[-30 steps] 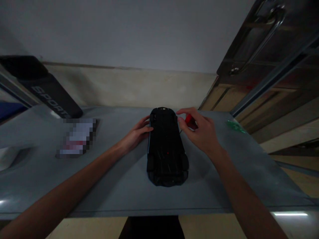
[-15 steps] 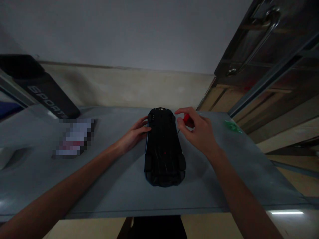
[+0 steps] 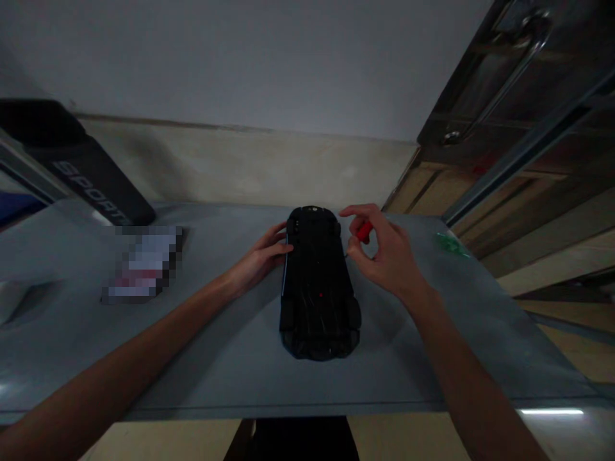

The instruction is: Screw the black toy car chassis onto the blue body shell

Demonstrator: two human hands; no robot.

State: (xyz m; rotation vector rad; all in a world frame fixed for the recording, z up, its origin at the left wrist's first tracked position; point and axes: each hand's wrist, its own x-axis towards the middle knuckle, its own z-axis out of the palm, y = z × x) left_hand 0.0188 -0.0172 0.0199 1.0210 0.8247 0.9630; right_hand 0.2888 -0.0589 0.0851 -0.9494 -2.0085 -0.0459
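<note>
A toy car lies upside down on the grey table, its black underside facing up. My left hand grips its left edge near the far end, the thumb on the rim and the fingers curled along the side. Beside the car's right edge, my right hand is closed on a small red-handled screwdriver. Its thin shaft shows only in part, below the fingers and close to the car's side. Whether the tip touches the car I cannot tell.
At the left stand a dark bottle marked SPORT and a blurred-out flat item. A white object sits at the far left edge. Crumpled green plastic lies to the right. A wall rises behind the table.
The red handle has shifted slightly in my right fingers, and that hand has moved a little to the right. My left hand keeps its hold on the car.
</note>
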